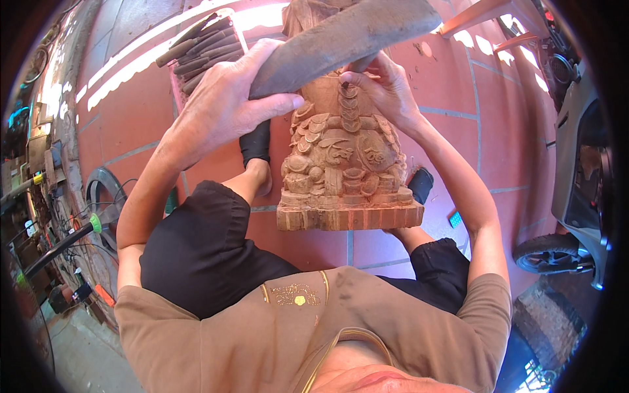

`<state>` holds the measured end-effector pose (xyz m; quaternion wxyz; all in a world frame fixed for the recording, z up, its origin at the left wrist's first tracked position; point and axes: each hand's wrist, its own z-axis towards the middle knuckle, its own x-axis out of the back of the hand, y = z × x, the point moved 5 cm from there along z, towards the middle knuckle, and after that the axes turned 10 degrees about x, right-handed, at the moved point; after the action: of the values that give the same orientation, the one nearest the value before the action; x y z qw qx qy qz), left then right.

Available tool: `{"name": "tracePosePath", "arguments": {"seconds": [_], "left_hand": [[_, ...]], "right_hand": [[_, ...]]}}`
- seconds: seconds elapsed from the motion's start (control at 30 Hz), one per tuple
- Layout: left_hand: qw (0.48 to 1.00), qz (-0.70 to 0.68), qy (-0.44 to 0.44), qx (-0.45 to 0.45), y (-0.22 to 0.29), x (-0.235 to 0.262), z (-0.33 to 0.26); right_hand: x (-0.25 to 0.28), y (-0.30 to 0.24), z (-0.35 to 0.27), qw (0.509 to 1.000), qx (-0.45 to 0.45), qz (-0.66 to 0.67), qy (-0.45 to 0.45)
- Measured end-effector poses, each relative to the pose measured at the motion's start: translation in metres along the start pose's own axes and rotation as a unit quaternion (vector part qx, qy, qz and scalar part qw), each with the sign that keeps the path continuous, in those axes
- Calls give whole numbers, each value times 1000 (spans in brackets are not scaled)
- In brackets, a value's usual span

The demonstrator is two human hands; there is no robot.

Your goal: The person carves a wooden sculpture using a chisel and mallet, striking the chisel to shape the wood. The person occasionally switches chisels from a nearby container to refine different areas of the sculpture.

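Between the knees, on the red tile floor [472, 85], stands the carved wooden statue [344, 164], upright on its square base, braced by both legs so it can't shift. Left hand [226, 105] clamped round a flat wooden mallet [341, 39], held across above the carving. Right hand [386, 88] pinched shut on a small chisel [343, 84], tip on the stacked coins. Spare chisels in a tray [200, 49], far left.

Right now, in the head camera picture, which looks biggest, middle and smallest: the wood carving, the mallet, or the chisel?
1. Wood carving, biggest.
2. Wooden mallet in the left hand; it is nearer the camera, so this is unsure.
3. Chisel in the right hand, mostly hidden.
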<state>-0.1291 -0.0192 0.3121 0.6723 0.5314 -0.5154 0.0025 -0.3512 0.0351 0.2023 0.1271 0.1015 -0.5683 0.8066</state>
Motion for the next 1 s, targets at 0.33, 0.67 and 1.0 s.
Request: {"name": "tracePosePath", "arguments": {"seconds": [0.33, 0.67, 1.0], "left_hand": [[996, -30, 70, -53, 0, 3, -3], [964, -210, 145, 76, 43, 71, -46], [957, -258, 83, 102, 96, 85, -101]], "right_hand": [[15, -6, -7, 996, -44, 74, 19], [13, -18, -8, 996, -42, 84, 9], [4, -52, 2, 995, 57, 17, -82]]}}
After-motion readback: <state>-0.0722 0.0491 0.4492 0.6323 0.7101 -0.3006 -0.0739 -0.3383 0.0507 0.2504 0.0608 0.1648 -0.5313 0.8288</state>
